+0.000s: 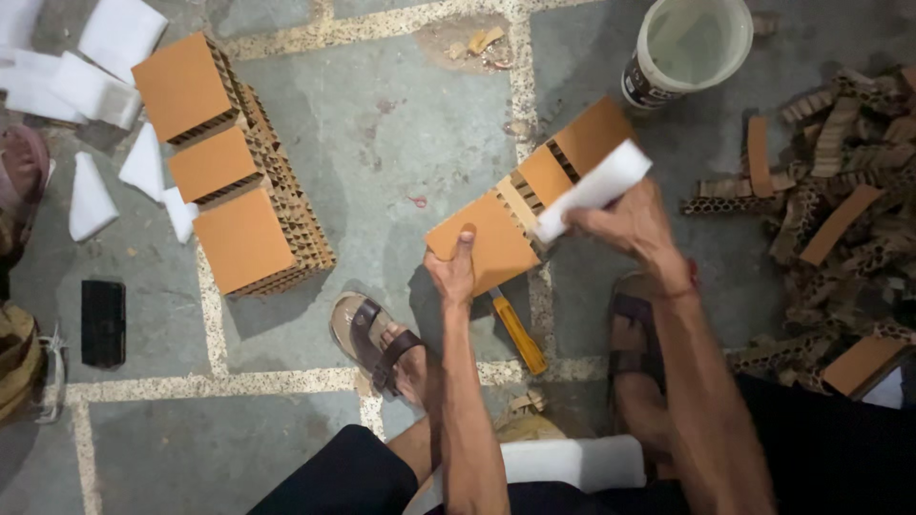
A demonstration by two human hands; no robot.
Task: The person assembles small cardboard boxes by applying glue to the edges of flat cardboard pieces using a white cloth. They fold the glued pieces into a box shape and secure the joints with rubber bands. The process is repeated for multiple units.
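Three stacked blocks beside bucket-side scraps

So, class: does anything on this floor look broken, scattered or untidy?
Yes. A loose heap of broken brown honeycomb cardboard scraps sprawls at the right, while three orange-faced honeycomb cardboard blocks sit in a row. White foam pieces lie scattered at top left.

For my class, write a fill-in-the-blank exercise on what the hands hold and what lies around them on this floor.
1. The left hand grips the near end of a long ____ honeycomb cardboard block.
2. The right hand presses a ____ folded sheet against the block.
3. A tool with a ____ handle lies on the floor between the feet.
4. At the top right stands a round ____.

Missing words: orange; white; yellow; bucket
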